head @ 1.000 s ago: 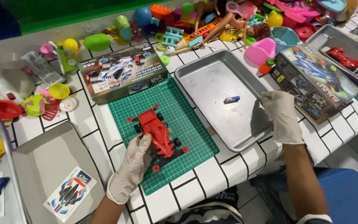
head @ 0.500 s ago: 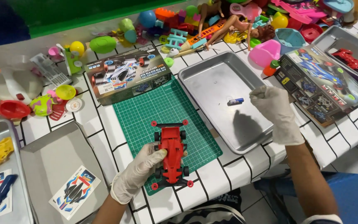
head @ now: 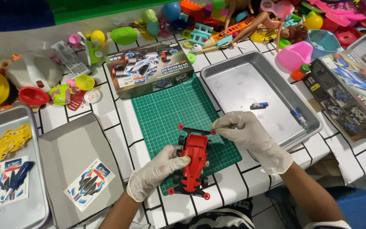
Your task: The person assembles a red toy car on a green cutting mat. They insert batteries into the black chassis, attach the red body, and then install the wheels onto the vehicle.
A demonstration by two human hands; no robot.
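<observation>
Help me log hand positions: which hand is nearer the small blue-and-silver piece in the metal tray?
Right. The right hand is just below the small piece, at the red toy car; the left hand is farther left.

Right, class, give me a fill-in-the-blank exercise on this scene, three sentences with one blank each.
1. The toy car between the two gloved hands is ____ in colour.
2. The car sits on a ____ cutting mat marked with a grid.
3. The left hand grips the car's side, while the right hand touches its ____ end.

Missing words: red; green; front
</observation>
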